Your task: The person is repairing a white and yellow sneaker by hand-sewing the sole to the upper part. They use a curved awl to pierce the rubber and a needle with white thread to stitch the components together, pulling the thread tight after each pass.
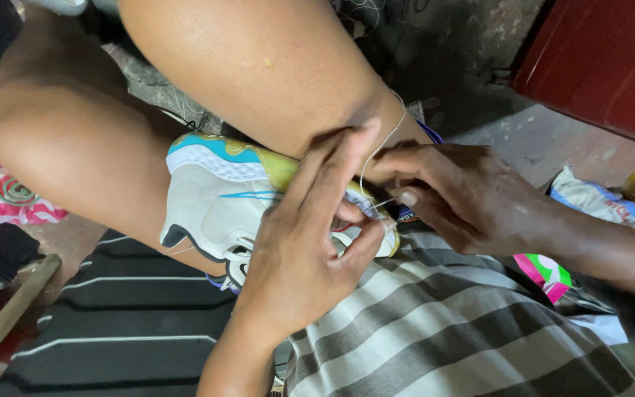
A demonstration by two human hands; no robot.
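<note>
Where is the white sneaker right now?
In the head view, the white sneaker sits centre-left, wedged between the person's knees above the striped shorts, with the left hand across it and the right hand at its right end.

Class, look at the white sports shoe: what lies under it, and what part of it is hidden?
Under the shoe lies striped cloth over the lap. The left hand and right hand cover its front end, where a thin thread runs.

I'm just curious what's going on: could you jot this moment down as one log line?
left hand: pressed on sneaker | right hand: pinching thread | sneaker: wedged between knees, over striped cloth
</note>
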